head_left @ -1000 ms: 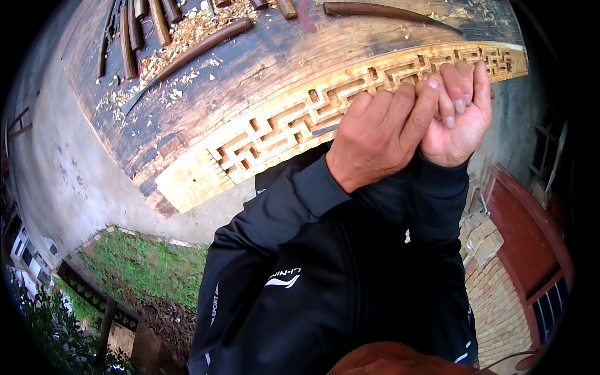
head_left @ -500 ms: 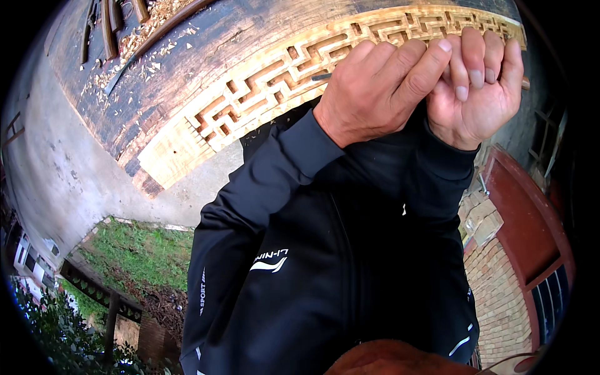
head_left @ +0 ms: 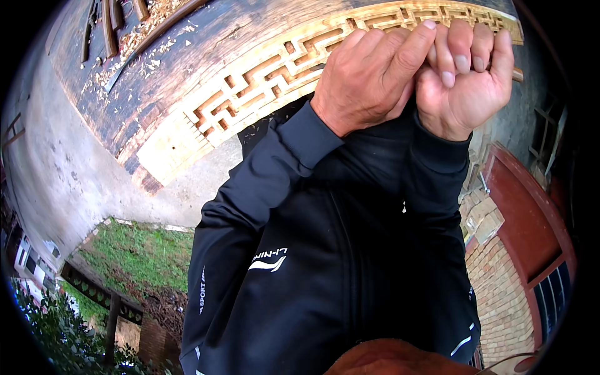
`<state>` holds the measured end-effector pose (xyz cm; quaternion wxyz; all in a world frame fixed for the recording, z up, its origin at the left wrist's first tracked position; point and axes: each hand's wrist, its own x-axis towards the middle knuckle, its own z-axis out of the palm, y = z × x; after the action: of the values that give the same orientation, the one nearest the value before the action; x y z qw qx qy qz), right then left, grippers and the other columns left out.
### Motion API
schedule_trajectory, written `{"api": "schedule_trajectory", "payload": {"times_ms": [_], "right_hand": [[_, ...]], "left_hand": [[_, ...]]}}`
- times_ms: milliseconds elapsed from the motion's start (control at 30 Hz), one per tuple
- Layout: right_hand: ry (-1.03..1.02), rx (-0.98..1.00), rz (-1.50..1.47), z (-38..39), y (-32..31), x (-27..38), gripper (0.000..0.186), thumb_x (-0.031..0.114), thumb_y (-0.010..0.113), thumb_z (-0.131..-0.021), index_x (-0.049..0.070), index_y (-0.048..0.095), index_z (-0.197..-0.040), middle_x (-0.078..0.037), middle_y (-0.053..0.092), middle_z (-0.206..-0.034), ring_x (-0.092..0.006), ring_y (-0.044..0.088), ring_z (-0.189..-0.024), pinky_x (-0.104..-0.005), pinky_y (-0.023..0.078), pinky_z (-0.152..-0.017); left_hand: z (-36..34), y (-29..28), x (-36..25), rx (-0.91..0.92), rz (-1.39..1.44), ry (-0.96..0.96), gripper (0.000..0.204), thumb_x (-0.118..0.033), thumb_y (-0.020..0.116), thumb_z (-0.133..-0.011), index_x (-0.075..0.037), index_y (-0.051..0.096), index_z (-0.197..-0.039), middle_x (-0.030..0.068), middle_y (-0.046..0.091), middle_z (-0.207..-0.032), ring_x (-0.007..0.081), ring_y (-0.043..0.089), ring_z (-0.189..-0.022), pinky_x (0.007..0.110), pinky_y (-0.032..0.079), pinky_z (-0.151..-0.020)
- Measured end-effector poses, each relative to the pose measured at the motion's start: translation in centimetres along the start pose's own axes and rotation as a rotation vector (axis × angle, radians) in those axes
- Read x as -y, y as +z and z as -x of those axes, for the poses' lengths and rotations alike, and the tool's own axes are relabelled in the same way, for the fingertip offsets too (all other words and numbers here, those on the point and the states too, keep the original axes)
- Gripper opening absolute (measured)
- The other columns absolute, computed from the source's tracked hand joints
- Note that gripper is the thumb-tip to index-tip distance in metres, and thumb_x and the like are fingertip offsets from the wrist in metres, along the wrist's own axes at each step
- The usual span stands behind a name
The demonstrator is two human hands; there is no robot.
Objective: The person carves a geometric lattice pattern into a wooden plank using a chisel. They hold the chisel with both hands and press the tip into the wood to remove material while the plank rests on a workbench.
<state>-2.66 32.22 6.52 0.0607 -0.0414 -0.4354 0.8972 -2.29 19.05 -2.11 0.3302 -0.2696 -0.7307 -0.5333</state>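
A long pale board (head_left: 164, 152) carved with an angular fretwork of grooves lies along the workbench's near edge. My left hand (head_left: 365, 78) is closed over a slim chisel at the board's front edge; a bit of dark blade shows left of my knuckles and a wooden handle (head_left: 518, 74) sticks out beyond my right hand. My right hand (head_left: 461, 84), palm up with fingers curled, is pressed beside my left; what it grips is hidden.
The dark, worn bench (head_left: 100, 119) holds wood shavings (head_left: 134, 45) and several wooden-handled tools (head_left: 110, 37) at the upper left. Below are concrete ground (head_left: 56, 175), grass (head_left: 137, 253), bricks (head_left: 500, 287) and a red frame (head_left: 519, 219) at the right.
The board, bench and my hands sit higher in the picture than a second ago. Over the last half second both hands moved slightly up and left, still closed.
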Motion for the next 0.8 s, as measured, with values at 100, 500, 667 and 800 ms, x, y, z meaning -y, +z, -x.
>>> {"api": "schedule_trajectory", "payload": {"times_ms": [100,500,667,800], "right_hand": [[0.003,-0.039,-0.023,0.0,-0.6,-0.6,0.051,0.036,0.041,-0.120,0.018,0.039,-0.072,-0.002,0.046,-0.065,-0.0124,0.033,-0.047,-0.0272,0.031,-0.048],[0.131,-0.091,-0.282,-1.1,-2.9,-3.6,0.048,0.031,0.043,-0.120,0.015,0.041,-0.075,-0.003,0.044,-0.068,-0.0129,0.033,-0.052,-0.0264,0.034,-0.050],[0.019,-0.088,-0.086,-0.1,-1.7,-1.1,0.049,0.032,0.042,-0.120,0.017,0.039,-0.073,-0.003,0.044,-0.067,-0.0111,0.032,-0.048,-0.0256,0.034,-0.046],[-0.057,-0.010,0.006,0.7,0.4,0.3,0.052,0.035,0.038,-0.121,0.018,0.038,-0.072,-0.003,0.045,-0.066,-0.0117,0.032,-0.047,-0.0245,0.033,-0.045]], "left_hand": [[0.2,-0.3,0.0,0.042,-0.022,-0.008,0.061,-0.011,0.072,-0.090,-0.001,0.062,-0.149,0.0055,0.068,-0.093,0.0236,0.062,-0.074,0.037,0.048,-0.067],[0.2,-0.6,-0.2,0.126,-0.208,-0.103,0.056,-0.013,0.070,-0.088,-0.003,0.067,-0.143,0.0034,0.057,-0.083,0.0216,0.058,-0.070,0.036,0.045,-0.064],[-0.1,-0.9,-0.3,0.089,-0.143,0.003,0.058,-0.013,0.071,-0.089,-0.006,0.067,-0.147,0.0022,0.068,-0.095,0.0189,0.057,-0.069,0.034,0.043,-0.063],[-0.1,-0.3,-0.1,0.026,-0.087,0.061,0.061,-0.013,0.071,-0.089,-0.007,0.066,-0.150,0.0012,0.074,-0.102,0.0178,0.056,-0.068,0.033,0.042,-0.063]]}}
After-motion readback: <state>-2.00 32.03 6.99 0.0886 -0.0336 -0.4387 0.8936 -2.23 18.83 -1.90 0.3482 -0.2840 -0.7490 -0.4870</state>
